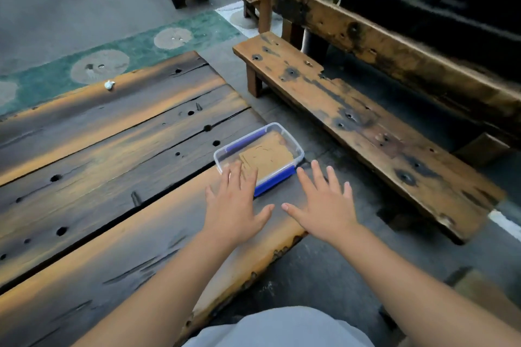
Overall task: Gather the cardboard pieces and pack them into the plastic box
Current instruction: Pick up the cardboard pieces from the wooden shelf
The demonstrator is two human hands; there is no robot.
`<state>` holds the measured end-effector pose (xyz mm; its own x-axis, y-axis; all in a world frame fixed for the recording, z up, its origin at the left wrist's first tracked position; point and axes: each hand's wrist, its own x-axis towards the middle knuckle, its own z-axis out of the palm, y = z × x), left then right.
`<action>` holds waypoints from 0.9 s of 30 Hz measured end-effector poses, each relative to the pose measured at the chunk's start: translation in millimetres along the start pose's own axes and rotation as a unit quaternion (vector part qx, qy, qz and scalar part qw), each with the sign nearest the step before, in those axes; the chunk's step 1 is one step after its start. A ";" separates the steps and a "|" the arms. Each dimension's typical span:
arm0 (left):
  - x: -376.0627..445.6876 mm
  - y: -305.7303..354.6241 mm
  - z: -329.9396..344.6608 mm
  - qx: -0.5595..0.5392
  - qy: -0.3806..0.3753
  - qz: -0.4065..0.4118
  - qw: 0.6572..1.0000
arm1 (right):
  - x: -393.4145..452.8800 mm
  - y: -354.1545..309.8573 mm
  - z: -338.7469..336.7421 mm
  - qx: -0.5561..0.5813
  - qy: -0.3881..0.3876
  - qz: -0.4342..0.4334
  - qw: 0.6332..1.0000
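A clear plastic box (293,146) with blue clips sits at the right edge of the wooden table (112,166). Brown cardboard pieces (267,156) lie flat inside it. My left hand (235,205) is spread open, palm down, its fingertips over the box's near rim. Just beside the box's near right corner, my right hand (324,205) hovers open with fingers apart. Neither hand holds anything.
A long wooden bench (366,127) runs along the table's right side across a narrow gap of floor. A small white crumpled scrap (109,84) lies at the table's far edge. More benches stand farther back.
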<state>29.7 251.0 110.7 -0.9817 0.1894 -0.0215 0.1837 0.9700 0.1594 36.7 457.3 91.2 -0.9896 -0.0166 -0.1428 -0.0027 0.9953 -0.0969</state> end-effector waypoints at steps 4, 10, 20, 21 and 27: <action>26.9 61.2 6.2 0.000 -0.010 0.067 0.998 | -10.7 56.4 -10.2 0.027 0.009 0.060 0.998; 58.2 166.6 23.7 0.010 -0.016 0.175 0.984 | -40.5 151.1 -20.7 0.051 0.027 0.151 0.987; 66.7 334.5 50.2 0.019 -0.036 0.383 0.923 | -136.4 274.9 -19.9 0.072 0.034 0.363 0.929; 64.8 350.3 52.2 0.019 -0.040 0.411 0.911 | -148.7 283.1 -18.0 0.075 0.029 0.389 0.918; 52.6 418.2 65.8 0.037 -0.068 0.539 0.839 | -202.7 300.8 -7.5 0.108 0.024 0.503 0.857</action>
<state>58.2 676.6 111.2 -0.2299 0.9730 -0.0182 0.9682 0.2306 0.0974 235.4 760.8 98.4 -0.4812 0.8481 -0.2216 0.8766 0.4636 -0.1292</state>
